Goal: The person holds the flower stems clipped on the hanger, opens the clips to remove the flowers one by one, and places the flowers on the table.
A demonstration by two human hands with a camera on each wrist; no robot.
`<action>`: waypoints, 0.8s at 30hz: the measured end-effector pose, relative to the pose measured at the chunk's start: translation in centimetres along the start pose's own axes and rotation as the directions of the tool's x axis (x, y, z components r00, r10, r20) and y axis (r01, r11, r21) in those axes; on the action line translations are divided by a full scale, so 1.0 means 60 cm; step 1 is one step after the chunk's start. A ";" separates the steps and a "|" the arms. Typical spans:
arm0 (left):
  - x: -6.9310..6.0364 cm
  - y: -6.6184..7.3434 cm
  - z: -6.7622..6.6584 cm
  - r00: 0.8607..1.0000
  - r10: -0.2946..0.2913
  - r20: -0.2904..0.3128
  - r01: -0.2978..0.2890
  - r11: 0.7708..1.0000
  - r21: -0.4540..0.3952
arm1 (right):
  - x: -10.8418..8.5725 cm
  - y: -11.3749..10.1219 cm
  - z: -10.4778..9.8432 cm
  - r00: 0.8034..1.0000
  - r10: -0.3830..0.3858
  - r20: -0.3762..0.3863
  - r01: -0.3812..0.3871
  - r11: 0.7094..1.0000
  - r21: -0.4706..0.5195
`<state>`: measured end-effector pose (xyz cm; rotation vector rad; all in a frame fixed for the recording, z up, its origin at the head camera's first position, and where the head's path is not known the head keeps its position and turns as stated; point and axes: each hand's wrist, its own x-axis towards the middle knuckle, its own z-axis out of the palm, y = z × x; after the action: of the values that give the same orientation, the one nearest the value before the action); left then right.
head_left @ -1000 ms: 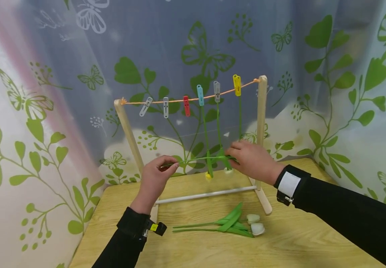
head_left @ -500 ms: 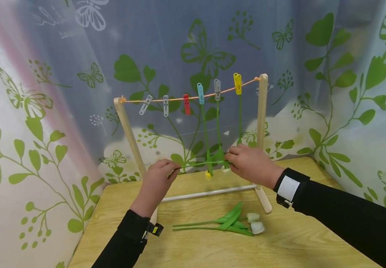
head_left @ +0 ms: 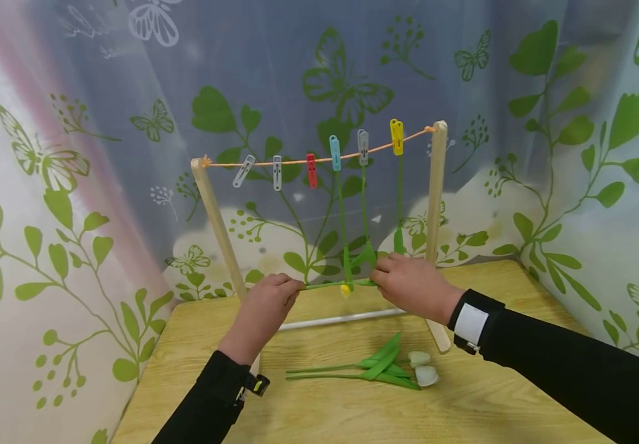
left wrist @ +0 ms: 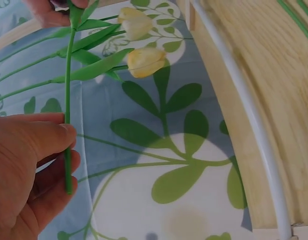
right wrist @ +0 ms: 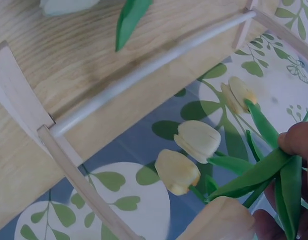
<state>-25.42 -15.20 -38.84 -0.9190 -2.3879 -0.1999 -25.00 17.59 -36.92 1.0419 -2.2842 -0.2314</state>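
Observation:
An artificial tulip is held level between both hands, its green stem (head_left: 322, 285) spanning the gap. My left hand (head_left: 266, 308) pinches the stem near its cut end, between thumb and fingers in the left wrist view. At the leaves, my right hand (head_left: 414, 280) grips the tulip; a pale bloom (right wrist: 219, 222) shows beside it in the right wrist view. Behind, several tulips hang head down from a cord, one each under a blue clothespin (head_left: 335, 153), a grey clothespin (head_left: 362, 147) and a yellow clothespin (head_left: 396, 137). Their blooms (left wrist: 146, 62) appear in the left wrist view.
A red clothespin (head_left: 311, 171) and two pale ones, one a tilted clothespin (head_left: 244, 171), sit on the orange cord (head_left: 292, 162) to the left. Wooden posts (head_left: 436, 185) and a white rod (head_left: 347, 319) form the rack. Two white tulips (head_left: 375, 372) lie on the table in front.
Both hands have lowered a little with the tulip between them, and the stem now crosses lower in front of the hanging flowers. Rack and lying tulips have stayed put.

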 end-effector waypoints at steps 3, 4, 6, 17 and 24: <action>-0.004 0.003 0.004 0.999 -0.007 0.035 0.007 1.000 0.021 | -0.004 -0.004 0.008 1.000 -0.010 0.021 0.010 1.000 -0.018; -0.005 0.003 0.006 0.999 -0.008 0.046 0.007 1.000 0.023 | -0.005 -0.006 0.011 0.999 -0.013 0.031 0.014 1.000 -0.025; -0.008 0.005 0.009 0.997 -0.011 0.072 0.009 1.000 0.025 | -0.008 -0.009 0.015 0.999 -0.016 0.040 0.017 0.999 -0.030; -0.019 0.012 0.037 0.979 -0.009 0.202 0.037 0.990 -0.135 | -0.031 -0.019 0.051 0.996 -0.014 0.085 0.013 1.000 0.017; -0.033 0.008 0.063 0.963 0.030 0.266 0.026 0.979 -0.203 | -0.042 -0.035 0.069 0.988 0.011 0.152 -0.019 0.998 0.051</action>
<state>-25.62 -14.72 -43.14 -1.1039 -2.6525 -0.3461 -24.86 17.66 -42.22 1.0653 -2.4458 -0.2529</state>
